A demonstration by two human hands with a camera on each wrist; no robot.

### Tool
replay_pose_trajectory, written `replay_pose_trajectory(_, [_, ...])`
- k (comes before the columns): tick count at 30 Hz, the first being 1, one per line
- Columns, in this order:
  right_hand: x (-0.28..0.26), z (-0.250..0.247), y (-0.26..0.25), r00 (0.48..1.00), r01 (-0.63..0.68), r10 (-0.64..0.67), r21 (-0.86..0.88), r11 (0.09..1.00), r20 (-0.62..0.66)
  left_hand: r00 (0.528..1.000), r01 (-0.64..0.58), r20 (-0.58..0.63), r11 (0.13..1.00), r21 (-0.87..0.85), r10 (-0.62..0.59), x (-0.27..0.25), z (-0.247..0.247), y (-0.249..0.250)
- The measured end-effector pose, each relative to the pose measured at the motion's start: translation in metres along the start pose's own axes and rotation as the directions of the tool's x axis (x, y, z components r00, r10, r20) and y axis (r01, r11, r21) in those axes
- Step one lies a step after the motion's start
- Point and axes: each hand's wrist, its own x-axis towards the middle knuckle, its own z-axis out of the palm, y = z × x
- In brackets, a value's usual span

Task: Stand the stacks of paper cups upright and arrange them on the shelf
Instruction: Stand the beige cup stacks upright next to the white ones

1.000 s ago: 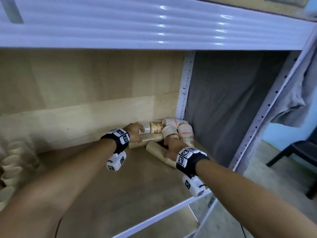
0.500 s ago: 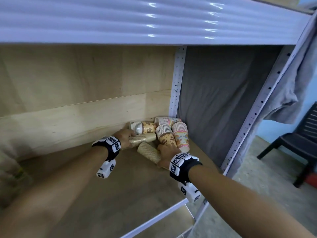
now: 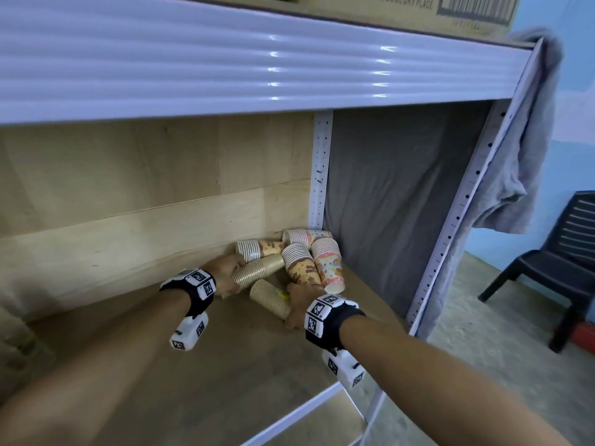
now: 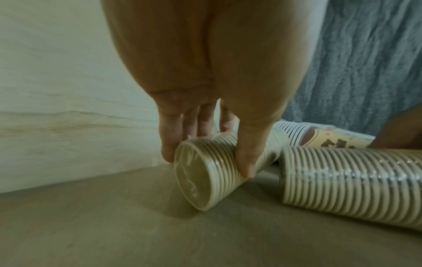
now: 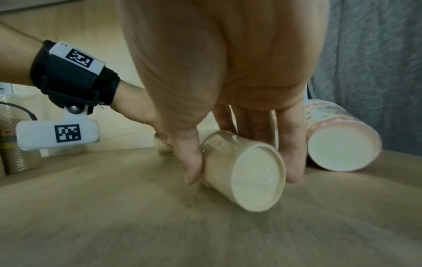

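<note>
Both hands now clamp a lying stack each.
Left hand [image 3: 229, 272] grips the plain stack [image 3: 257, 271] at 10 o'clock; right hand [image 3: 299, 304], newly closed, grips the near stack [image 3: 269, 297], ready for uprighting.

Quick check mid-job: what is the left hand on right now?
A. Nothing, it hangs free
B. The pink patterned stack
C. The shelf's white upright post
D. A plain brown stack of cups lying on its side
D: the left hand grips the rim end of a plain brown stack lying on its side on the shelf, thumb on one flank and fingers on the other.
</note>
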Motion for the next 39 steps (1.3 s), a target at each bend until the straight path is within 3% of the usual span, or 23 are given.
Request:
replay_pose_trajectory(9, [-0.002, -0.038, -0.016, 0.996, 0.091, -0.091, 0.012, 0.996, 0.0, 0.996, -0.043, -0.087, 0.991, -0.129, 0.032, -0.035, -0.028, -0.002])
replay_pose_trajectory(14, [0.001, -0.057, -0.029, 0.992, 0.129, -0.129, 0.018, 0.991, -0.014, 0.986, 0.031, -0.15, 0.968, -0.248, -0.07, -0.057, -0.032, -0.01])
replay_pose_trajectory(21, [0.0, -0.073, -0.06, 0.978, 0.177, -0.169, 0.057, 0.983, -0.123, 0.974, 0.126, -0.129, 0.917, -0.379, -0.187, -0.09, -0.02, -0.019])
replay_pose_trajectory(31, [0.0, -0.086, -0.109, 0.977, 0.204, -0.206, -0.046, 0.978, -0.055, 0.959, 0.195, -0.107, 0.884, -0.424, -0.263, -0.125, -0.001, -0.024])
replay_pose_trajectory(39, [-0.001, -0.084, -0.128, 0.969, 0.246, -0.246, 0.004, 0.969, -0.026, 0.948, 0.228, -0.073, 0.821, -0.523, -0.31, -0.14, 0.011, -0.021])
